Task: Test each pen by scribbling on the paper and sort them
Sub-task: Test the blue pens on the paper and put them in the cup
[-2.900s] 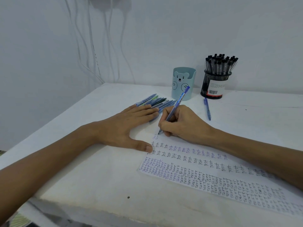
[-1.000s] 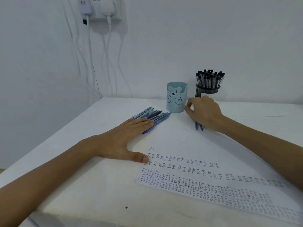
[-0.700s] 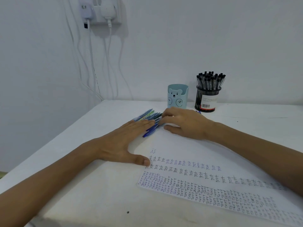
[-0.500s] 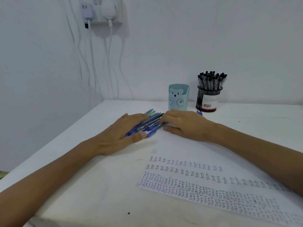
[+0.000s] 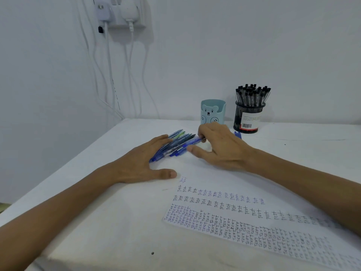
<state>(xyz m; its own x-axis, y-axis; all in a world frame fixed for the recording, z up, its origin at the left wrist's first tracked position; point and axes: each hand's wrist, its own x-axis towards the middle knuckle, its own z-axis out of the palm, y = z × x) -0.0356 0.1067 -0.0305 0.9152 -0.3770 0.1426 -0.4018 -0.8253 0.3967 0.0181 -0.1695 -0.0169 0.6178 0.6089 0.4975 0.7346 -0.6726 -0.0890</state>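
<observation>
Bear cup (image 5: 213,112), mesh pen holder (image 5: 249,119) (touching wall) block rear

A plain study or office corner: a white desk (image 5: 97,222) against bare white walls (image 5: 254,45), a white wall socket with chargers (image 5: 125,14) and hanging white cables (image 5: 109,71), a black mesh pot (image 5: 249,118) of black pens (image 5: 253,94), a pale blue bear-faced holder (image 5: 213,114), loose blue pens (image 5: 179,142), handwriting-covered white paper (image 5: 224,178).

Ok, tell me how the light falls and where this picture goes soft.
Head view: soft, even light, no glare, faint shadows under the left hand and right hand; the writing on the paper blurs toward the lower right corner, while the bear cup and black pen holder stay sharp.
</observation>
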